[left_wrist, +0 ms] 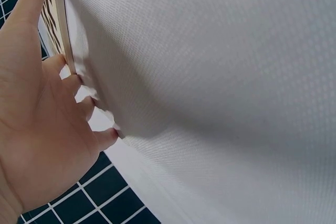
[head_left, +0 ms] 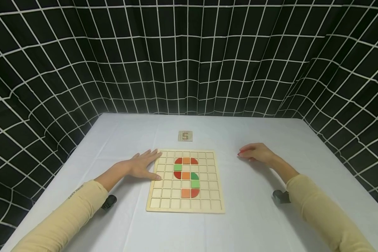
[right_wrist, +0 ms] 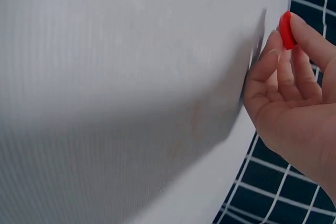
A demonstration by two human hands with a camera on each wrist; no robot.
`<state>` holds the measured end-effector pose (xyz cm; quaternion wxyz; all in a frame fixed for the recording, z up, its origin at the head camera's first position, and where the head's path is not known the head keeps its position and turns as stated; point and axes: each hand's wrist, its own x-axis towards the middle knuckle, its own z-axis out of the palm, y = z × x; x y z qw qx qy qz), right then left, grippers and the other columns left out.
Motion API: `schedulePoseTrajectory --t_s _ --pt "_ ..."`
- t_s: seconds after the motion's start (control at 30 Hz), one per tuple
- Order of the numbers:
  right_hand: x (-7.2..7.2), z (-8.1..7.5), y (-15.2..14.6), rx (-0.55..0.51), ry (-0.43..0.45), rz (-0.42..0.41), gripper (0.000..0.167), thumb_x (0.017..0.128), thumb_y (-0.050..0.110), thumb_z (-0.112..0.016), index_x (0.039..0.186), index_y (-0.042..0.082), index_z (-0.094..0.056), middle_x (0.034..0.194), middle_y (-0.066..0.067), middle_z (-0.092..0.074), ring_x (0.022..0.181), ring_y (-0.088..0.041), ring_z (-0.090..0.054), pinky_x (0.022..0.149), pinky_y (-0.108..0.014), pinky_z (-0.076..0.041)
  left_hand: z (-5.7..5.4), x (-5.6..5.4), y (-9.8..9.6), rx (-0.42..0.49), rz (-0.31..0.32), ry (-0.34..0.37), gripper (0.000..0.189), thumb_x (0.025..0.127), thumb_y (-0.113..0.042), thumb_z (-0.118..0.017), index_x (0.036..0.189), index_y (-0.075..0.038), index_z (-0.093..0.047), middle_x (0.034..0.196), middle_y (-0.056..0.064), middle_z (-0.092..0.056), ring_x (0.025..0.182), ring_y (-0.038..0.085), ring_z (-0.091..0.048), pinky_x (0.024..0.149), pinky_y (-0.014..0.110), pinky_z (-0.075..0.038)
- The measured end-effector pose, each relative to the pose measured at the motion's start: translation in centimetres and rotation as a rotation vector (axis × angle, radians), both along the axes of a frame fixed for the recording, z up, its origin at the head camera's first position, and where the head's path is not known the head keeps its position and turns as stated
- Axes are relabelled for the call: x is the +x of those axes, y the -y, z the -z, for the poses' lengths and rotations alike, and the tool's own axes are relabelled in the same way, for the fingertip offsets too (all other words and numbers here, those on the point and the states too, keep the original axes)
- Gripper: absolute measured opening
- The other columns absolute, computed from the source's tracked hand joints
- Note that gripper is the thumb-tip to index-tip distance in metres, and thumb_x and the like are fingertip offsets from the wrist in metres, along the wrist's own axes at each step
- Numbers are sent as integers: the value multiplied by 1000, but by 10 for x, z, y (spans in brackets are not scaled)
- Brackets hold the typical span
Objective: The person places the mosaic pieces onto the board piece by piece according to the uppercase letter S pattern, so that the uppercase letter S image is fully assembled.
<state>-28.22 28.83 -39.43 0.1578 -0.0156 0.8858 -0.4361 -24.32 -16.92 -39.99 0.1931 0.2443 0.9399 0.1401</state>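
Observation:
A wooden grid board (head_left: 210, 202) lies flat on the table in the head view. Red quarter-round, orange square and green pieces sit in its cells, forming an S-like curve; an orange square (head_left: 186, 193) and a red quarter-round (head_left: 195, 193) are lowest. My left hand (head_left: 142, 166) rests at the board's left edge, fingers spread, thumb and fingertips overlapping the rim. Right of the board, my right hand (head_left: 258, 152) pinches a small red piece (right_wrist: 286, 30) between thumb and fingers, close over the white cloth. Part of that piece is hidden by the fingertips.
Beyond the board lies a small card (head_left: 185, 136) with a brown S pattern on a grid. White cloth (head_left: 138, 129) covers the table. Black curtains (head_left: 186, 52) with white grid lines stand behind and at both sides. Black devices (head_left: 109, 202) show beneath both forearms.

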Motion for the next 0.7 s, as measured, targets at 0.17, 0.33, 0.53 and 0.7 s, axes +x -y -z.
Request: schedulePoseTrajectory --t_s 0.17,0.33,0.53,0.7 --pt "2 1 15 23 8 9 35 84 23 -74 108 0 -65 92 -2 -67 80 -17 -56 68 -27 -48 2 -1 1 3 0 3 106 78 -67 -62 153 -8 -16 158 15 -8 142 38 -4 109 62 -4" --pt "6 0 26 17 14 -17 34 82 24 -76 106 1 -66 85 -2 -67 78 -17 -55 69 -28 -46 1 -1 1 3 3 -1 106 78 -68 -62 153 -8 -16 158 15 -9 142 38 -5 109 62 -5" --pt "11 -1 38 -35 16 -82 35 83 19 -75 111 -1 -66 92 -6 -70 82 -17 -60 75 -30 -49 2 -1 1 4 2 -2 106 78 -67 -61 153 -8 -16 158 15 -9 142 39 -5 109 63 -5" --pt "17 -4 53 -87 25 -135 40 84 10 -73 120 -4 -62 109 -12 -67 88 -17 -61 78 -31 -53 2 -1 1 7 5 -2 106 78 -68 -62 153 -8 -16 158 16 -9 142 39 -5 109 63 -5"
